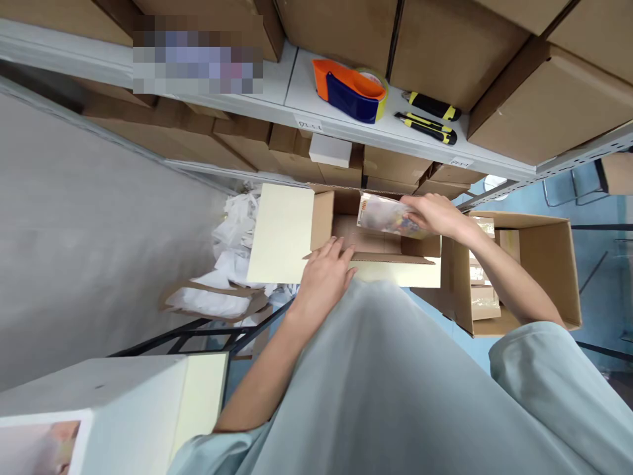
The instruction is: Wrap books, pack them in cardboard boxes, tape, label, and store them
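Observation:
An open cardboard box (321, 221) stands on a pale yellow board (279, 231) in front of me. My right hand (430, 212) grips the right end of a flat, colourfully printed packet (386, 214), with the thumb and fingers pinched on it. The packet is held tilted over the box opening, and the box's bottom shows below it. My left hand (329, 260) rests on the near left edge of the box, fingers spread and holding nothing. Whether the box has anything under the packet is partly hidden.
A shelf (297, 86) with cardboard boxes, an orange and blue tape dispenser (351, 91) and yellow-black cutters (430, 119) runs across the back. At the right stands a large carton (544, 270) holding small boxes. White crumpled material (237, 227) lies left.

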Available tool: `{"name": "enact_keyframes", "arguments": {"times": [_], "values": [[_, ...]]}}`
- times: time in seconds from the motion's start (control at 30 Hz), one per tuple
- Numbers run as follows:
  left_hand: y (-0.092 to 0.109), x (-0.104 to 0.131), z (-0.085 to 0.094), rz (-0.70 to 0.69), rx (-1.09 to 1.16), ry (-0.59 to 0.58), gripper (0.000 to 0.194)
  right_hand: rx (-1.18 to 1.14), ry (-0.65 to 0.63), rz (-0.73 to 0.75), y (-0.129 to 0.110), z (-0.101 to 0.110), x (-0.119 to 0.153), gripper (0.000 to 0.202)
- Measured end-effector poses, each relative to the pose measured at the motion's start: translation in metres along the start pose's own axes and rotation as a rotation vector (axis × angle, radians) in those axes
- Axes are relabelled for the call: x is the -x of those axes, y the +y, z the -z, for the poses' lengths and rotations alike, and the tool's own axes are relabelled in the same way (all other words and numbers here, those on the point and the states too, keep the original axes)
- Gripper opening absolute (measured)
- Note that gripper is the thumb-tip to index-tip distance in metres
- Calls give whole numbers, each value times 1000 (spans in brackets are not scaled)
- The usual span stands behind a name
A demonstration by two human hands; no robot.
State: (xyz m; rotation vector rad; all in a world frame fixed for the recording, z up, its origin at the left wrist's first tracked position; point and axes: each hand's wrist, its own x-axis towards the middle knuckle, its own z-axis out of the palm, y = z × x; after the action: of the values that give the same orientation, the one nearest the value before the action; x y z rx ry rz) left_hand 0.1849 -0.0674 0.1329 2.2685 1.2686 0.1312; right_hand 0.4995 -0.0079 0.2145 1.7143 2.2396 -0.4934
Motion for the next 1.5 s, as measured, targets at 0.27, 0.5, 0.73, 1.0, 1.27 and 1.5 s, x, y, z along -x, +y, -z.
{"name": "enact_keyframes", "arguments": {"times": [0.27, 0.5, 0.73, 1.0, 1.27, 1.5], "values": [[-20, 20, -10, 131, -81, 87, 43, -64, -102, 43, -48, -39, -43, 40], [-20, 29, -21, 120, -80, 69, 57, -235, -254, -40, -84, -81, -94, 34], [-24, 32, -22, 70, -164, 68, 53, -262, -233, -78, -81, -83, -92, 38], [-33, 37, -8, -149, 5, 290, 46, -577, 521, 14, -31, -61, 38, 33], [-65, 19, 4, 2, 254, 291, 113, -1093, 526, -170, 16, -135, 134, 80], [-74, -13, 3, 104, 300, 61, 92, -1060, 404, -106, 10, -170, 82, 58]]}}
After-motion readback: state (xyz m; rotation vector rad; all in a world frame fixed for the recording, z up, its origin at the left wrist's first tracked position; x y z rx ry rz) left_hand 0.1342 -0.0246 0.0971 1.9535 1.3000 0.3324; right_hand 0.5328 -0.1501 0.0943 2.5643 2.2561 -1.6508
